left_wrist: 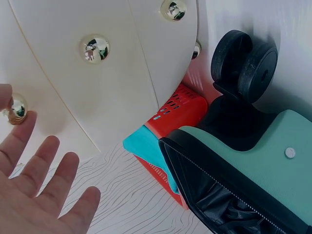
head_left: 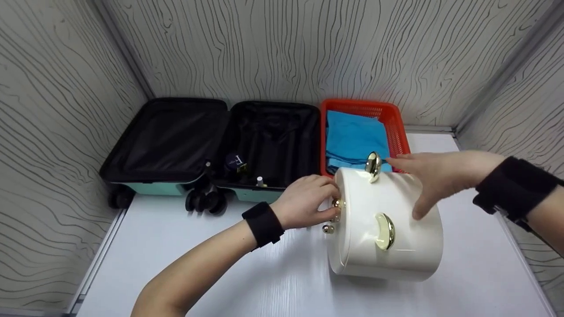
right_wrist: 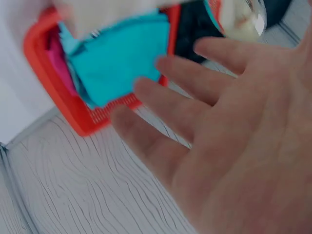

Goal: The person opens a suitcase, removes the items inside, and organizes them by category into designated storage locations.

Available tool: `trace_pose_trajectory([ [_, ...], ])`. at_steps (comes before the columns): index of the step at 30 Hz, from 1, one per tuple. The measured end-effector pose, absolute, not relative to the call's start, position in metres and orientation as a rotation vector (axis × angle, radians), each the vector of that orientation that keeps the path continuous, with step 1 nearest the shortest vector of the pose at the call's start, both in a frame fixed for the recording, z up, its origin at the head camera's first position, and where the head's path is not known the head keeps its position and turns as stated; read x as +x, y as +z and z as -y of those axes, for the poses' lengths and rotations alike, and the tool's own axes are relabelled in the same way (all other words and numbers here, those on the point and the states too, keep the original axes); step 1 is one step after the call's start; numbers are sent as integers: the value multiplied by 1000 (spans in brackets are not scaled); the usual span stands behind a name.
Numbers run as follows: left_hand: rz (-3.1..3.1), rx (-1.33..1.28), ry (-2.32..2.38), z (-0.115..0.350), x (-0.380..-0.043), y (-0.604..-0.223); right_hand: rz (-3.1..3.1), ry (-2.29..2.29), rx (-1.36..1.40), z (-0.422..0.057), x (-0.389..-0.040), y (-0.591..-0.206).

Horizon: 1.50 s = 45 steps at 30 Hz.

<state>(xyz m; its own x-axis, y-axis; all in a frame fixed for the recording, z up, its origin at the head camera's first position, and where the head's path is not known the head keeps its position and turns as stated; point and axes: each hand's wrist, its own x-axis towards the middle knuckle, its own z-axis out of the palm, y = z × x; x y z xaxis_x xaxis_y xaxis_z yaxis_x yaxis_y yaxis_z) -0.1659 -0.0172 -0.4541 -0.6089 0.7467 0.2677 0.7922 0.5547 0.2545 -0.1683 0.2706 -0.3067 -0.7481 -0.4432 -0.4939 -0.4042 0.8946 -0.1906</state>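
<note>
A glossy white rounded box [head_left: 405, 259] with gold fittings stands on the table, its flat face turned left. In the left wrist view that face has seams and several gold ball knobs. My left hand [head_left: 308, 200] pinches one gold knob [left_wrist: 17, 108] between thumb and forefinger; the other fingers are spread. Above the box's right part, my right hand [head_left: 440, 178] holds its fingers extended, and whether it touches the box I cannot tell. A gold ear-shaped piece [head_left: 373, 165] and a gold crescent [head_left: 385, 231] sit on the box's curved side.
An open suitcase [head_left: 167, 141], black inside with a mint-green shell, lies at the back left, its wheels [head_left: 205, 200] facing me. Beside it a red basket [head_left: 398, 132] contains folded blue cloth [head_left: 357, 134]. Patterned wall panels [head_left: 282, 53] enclose the white table [head_left: 246, 273].
</note>
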Motion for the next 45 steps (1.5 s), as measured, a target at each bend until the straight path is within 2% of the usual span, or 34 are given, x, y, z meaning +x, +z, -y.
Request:
trace_pose_trajectory([
  [8, 2650, -1307, -555, 19, -165, -455, -2520, -111, -711, -266, -150, -337],
  [30, 2629, -1319, -537, 8, -162, -453, -2540, -112, -696, -282, -148, -336],
  [45, 2623, -1297, -559, 22, -164, -456, -2529, -140, -655, -302, -147, -337],
])
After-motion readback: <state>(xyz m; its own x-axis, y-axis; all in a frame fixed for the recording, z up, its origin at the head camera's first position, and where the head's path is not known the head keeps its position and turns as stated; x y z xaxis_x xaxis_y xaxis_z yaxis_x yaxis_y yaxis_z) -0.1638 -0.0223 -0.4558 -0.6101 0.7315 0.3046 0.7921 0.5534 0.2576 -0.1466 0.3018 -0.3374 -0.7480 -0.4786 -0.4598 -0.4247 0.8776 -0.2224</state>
